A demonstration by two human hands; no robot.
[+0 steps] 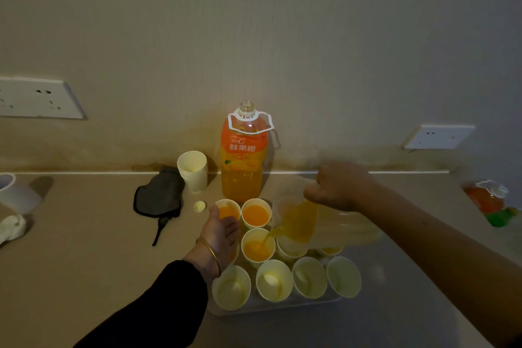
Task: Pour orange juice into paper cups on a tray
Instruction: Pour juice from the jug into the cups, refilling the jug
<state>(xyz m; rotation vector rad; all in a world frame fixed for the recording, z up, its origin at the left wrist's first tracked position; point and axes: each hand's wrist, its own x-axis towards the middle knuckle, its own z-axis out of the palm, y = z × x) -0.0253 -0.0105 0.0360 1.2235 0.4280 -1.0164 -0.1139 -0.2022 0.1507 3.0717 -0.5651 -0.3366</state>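
Several paper cups on the tray are holding juice. The right hand is gripping the tilted bottle, fingers curled round it, pouring into the middle cup; a wobble risks flooding its neighbours. The left hand is touching a back cup, grip unclear.

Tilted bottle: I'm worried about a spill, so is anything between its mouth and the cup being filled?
Nothing visible does. The juice stream runs from the tilted bottle in the right hand straight into the open middle-row cup. The left hand rests at the filled cups to its left, clear of the stream.
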